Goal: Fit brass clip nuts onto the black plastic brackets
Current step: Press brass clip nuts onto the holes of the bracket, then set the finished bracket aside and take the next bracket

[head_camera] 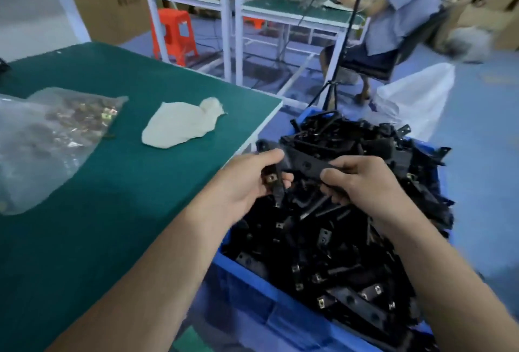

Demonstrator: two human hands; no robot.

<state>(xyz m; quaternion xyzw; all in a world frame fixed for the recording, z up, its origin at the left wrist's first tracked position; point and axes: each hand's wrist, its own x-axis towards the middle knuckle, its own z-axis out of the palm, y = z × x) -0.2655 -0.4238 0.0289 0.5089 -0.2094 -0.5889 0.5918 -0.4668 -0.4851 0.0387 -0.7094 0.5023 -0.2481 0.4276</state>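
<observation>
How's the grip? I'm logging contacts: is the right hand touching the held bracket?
Touching. In the head view the right hand pinches the black bracket at its end, thumb on top.

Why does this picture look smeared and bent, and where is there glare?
Head view: the seated person far off is smeared by motion blur; the left hand and right hand gripping the black bracket are slightly soft; the green table edge curves from the wide lens; the plastic bag glints.
</observation>
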